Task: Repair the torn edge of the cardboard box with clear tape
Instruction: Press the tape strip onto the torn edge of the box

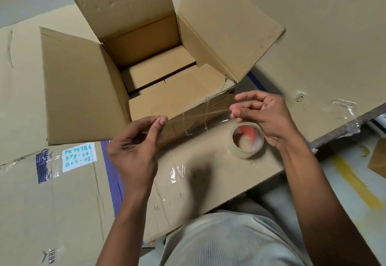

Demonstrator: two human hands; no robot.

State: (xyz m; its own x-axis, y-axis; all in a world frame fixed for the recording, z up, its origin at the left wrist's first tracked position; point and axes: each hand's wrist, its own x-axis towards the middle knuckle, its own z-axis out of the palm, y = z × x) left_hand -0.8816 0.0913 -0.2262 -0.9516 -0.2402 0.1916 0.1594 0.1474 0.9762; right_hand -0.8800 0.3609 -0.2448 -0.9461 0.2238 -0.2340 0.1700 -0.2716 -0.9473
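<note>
closest in, a flat cardboard sheet [208, 174] lies over the person's lap, with the tape roll [242, 153] lying flat on it, just under the right hand [267, 117]. that hand and the left hand [135, 151] each pinch one end of a strip of clear tape [198, 117] with curled fingertips, so it's stretched between them in front of the cardboard box [83, 98]. the box sits open, flaps spread out, and its torn edge [225, 90] is at the near right corner, right behind the strip. a white label [79, 157] is off to the left.
</note>
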